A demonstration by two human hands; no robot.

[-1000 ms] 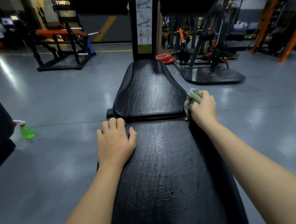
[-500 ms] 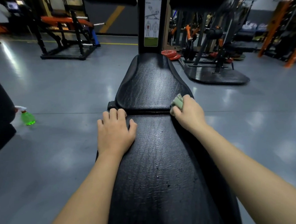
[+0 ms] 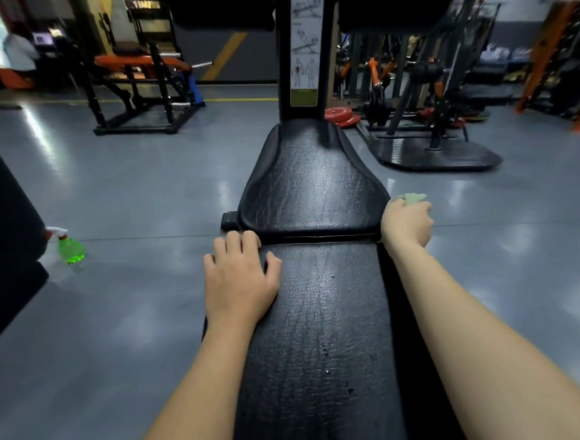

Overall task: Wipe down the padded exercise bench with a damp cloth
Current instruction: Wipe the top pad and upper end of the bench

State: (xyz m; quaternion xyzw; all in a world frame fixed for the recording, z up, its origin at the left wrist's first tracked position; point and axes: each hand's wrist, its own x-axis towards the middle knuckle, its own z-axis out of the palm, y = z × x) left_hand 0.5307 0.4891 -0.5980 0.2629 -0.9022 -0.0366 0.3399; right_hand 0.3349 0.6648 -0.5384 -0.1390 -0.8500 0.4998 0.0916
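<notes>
A long black padded bench runs away from me, with a wider seat pad beyond a seam. The near pad shines wet in places. My left hand lies flat on the near pad's left edge, fingers straight, just before the seam. My right hand grips a bunched pale green cloth at the bench's right side, level with the seam; most of the cloth is hidden in the fist.
A green spray bottle stands on the grey floor to the left. A black upright post rises at the bench's far end. Red weight plates and a machine base lie to the right; another rack stands far left.
My right hand with the cloth swept from the right edge in over the seam, then back out to the right side. My left hand has stayed put.
</notes>
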